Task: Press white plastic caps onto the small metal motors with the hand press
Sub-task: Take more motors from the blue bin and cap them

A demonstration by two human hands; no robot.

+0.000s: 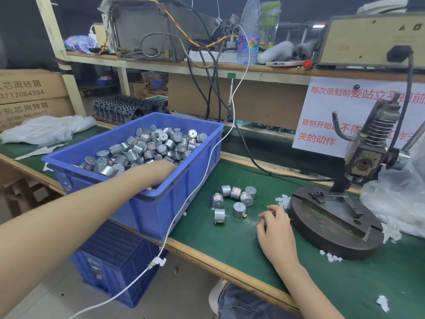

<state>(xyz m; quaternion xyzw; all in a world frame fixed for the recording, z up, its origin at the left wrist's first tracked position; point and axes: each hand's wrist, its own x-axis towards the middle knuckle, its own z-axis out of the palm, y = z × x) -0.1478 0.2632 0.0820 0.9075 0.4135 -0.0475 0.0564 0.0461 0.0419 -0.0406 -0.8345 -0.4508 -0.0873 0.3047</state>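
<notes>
Blue bin [161, 210] on the green counter [230, 249] holds metal motors [147, 146]. The left hand [161, 171] is buried among them, grip not discernible. The right hand [274, 224] rests loosely curled on the counter, between stray motors [239, 209] and the hand press [333, 215], near white caps [284, 200].

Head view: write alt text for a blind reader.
A person's left hand reaches into a blue bin of small metal motors, while the right hand rests on the green bench beside loose motors, white caps and a hand press.

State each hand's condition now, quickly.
Left hand: buried among small metal motors in blue plastic bin; cannot tell.
Right hand: open, resting on green mat.
</notes>
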